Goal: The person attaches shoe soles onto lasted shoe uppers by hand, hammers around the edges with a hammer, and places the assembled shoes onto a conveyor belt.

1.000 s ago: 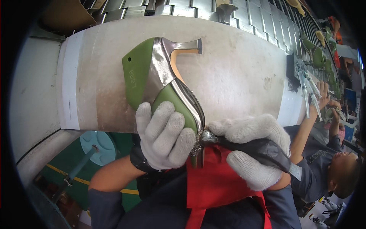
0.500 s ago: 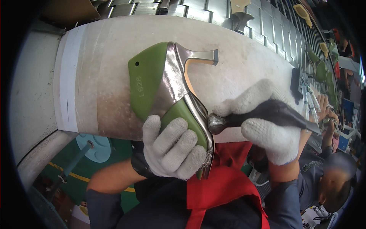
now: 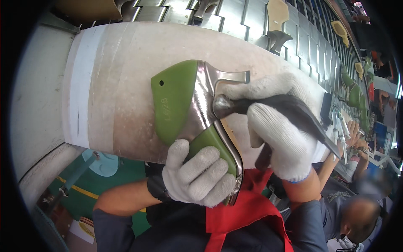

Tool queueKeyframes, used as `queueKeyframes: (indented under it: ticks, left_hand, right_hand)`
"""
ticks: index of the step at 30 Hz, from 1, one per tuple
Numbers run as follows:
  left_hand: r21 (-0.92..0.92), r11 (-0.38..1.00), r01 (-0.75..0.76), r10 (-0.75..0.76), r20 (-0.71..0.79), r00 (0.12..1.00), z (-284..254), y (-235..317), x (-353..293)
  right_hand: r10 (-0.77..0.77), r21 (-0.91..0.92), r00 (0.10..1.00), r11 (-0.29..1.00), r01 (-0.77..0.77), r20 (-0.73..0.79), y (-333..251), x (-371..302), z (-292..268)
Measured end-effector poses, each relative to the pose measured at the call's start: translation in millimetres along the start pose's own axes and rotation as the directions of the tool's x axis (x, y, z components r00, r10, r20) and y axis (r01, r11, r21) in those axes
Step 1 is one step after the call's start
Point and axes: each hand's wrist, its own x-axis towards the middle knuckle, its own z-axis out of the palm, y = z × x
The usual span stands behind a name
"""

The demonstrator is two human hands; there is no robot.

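A metallic bronze high-heeled shoe (image 3: 202, 101) fitted on a green shoe last (image 3: 174, 98) lies on its side, its heel (image 3: 235, 77) pointing right. My gloved left hand (image 3: 199, 176) is closed around the lower, toe part of it. My gloved right hand (image 3: 281, 134) grips a dark hammer (image 3: 289, 107) close to its head, with part of the handle showing below the fingers. The hammer's round face is at the shoe's edge, just below where the heel starts; I cannot tell if it presses there. Studded trim near the toe is partly hidden by my left fingers.
The shoe rests over a pale, worn worktop (image 3: 134, 63). Beyond it runs a metal slat conveyor (image 3: 235, 19) carrying a tan sole with a heel (image 3: 277, 19) and other shoe parts. A co-worker (image 3: 357, 216) sits close on the right. A light blue round stool (image 3: 103, 164) stands lower left.
The hammer's face has moved up along the shoe, from the arch edge to near the heel, and its handle has come into view. In the picture, the shoe sits slightly lower and further right.
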Motion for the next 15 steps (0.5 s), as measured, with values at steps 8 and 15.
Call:
queueKeyframes:
  ticks: [8, 15]
  left_hand:
    - [-0.045, 0.998, 0.048, -0.034, 0.257, 0.966, -29.3, -26.3, 35.0]
    - [-0.094, 0.964, 0.249, -0.183, 0.444, 0.877, -42.3, -67.2, 71.9]
  right_hand:
    - [0.274, 0.430, 0.952, 0.882, -0.193, -0.134, -21.6, 31.1, 7.8]
    - [0.460, 0.500, 0.869, 0.805, -0.319, -0.185, -23.5, 25.5, 5.5]
